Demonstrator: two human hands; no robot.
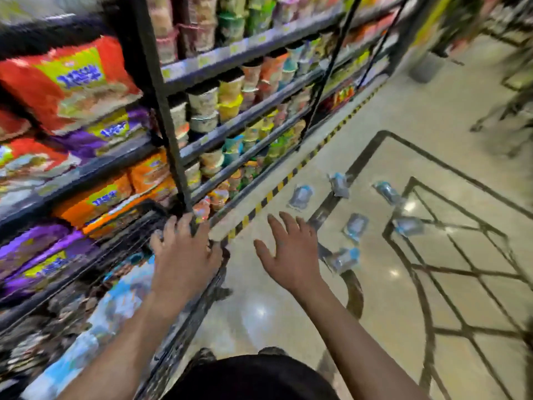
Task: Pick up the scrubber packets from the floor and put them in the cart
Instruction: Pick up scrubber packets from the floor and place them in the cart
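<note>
While six scrubber packets lie scattered on the polished floor [403, 134] at centre right of the frame, a person's right hand [288, 249] reaches out above the tiles with fingers spread and released, grasping nothing. Nearest it is a packet [343, 259] just right of the wrist; others sit at [356, 226], [301, 196], [339, 184], [389, 193] and [409, 226], all blue-and-clear and blurred. At lower left, the left hand [187, 252] rests on the rim of the black wire cart [138, 226], its fingers curled over the edge. Blurred blue goods already lie inside the cart. Shelves [245, 50] stocked with noodle cups and bright snack bags fill the upper left, edged by a yellow-and-black striped kerb [277, 189].
</note>
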